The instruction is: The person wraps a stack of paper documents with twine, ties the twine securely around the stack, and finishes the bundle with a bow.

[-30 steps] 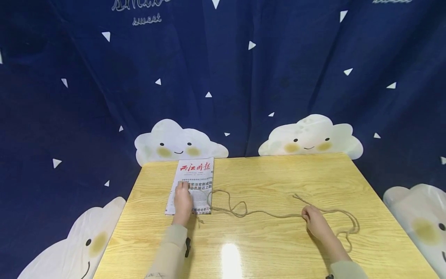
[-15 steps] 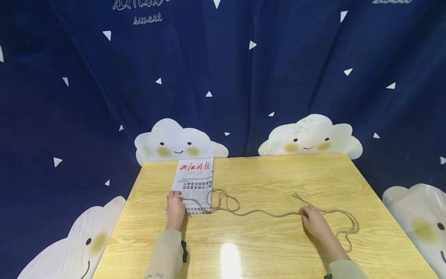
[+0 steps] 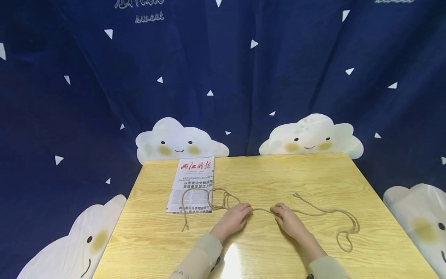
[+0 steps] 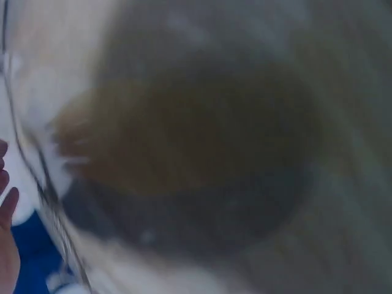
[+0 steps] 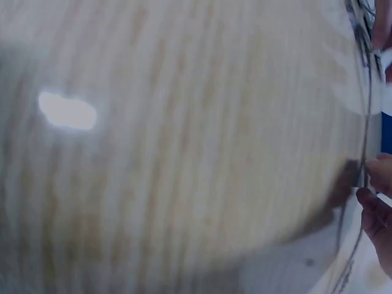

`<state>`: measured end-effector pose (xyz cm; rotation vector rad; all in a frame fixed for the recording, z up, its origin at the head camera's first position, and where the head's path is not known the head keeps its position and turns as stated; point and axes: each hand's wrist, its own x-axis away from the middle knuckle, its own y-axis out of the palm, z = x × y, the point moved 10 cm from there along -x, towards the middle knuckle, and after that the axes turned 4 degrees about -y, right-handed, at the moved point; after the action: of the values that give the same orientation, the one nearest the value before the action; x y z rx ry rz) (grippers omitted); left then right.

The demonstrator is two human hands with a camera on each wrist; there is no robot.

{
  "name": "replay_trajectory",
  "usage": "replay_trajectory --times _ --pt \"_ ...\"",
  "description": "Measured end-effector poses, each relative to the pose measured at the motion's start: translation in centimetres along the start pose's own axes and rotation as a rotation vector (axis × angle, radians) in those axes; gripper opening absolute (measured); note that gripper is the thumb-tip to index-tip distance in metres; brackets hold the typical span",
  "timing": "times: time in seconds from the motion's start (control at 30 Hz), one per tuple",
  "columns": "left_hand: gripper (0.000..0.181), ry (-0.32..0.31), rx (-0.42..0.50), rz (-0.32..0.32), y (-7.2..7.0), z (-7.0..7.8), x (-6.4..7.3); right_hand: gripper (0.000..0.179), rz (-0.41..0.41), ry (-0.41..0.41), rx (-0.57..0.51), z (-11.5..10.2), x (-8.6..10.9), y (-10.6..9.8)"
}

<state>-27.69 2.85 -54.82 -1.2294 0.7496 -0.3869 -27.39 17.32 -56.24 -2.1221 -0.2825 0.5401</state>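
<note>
A thin brown cord (image 3: 261, 209) stretches across the wooden table, its left end looped over a folded newspaper (image 3: 195, 174). Over the cord near the middle of the table is my left hand (image 3: 235, 217); in the left wrist view its thumb and fingers stand apart at the blurred left edge. Just to the right, my right hand (image 3: 288, 221) pinches the cord between thumb and fingertip, also seen at the right edge of the right wrist view. Between the two hands a short piece of cord shows.
The table (image 3: 167, 252) has a bright light reflection near its front. A doubled, looped stretch of the cord lies at the right. Behind the table hangs a dark blue curtain (image 3: 244, 77) printed with clouds and white triangles.
My left hand has let go of the cord's left end by the newspaper and moved right to the middle. My right hand has shifted left along the cord. The left end now droops below the newspaper.
</note>
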Motion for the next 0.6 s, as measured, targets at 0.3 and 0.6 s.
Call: replay_trajectory --times 0.3,0.6 --pt "0.006 -0.071 -0.126 -0.025 1.8 -0.5 0.0 0.008 -0.055 0.079 -0.045 1.4 0.9 1.2" --pt "0.008 -0.161 -0.21 -0.119 0.6 -4.9 1.9 0.004 0.016 0.154 -0.129 3.4 1.8 -2.4"
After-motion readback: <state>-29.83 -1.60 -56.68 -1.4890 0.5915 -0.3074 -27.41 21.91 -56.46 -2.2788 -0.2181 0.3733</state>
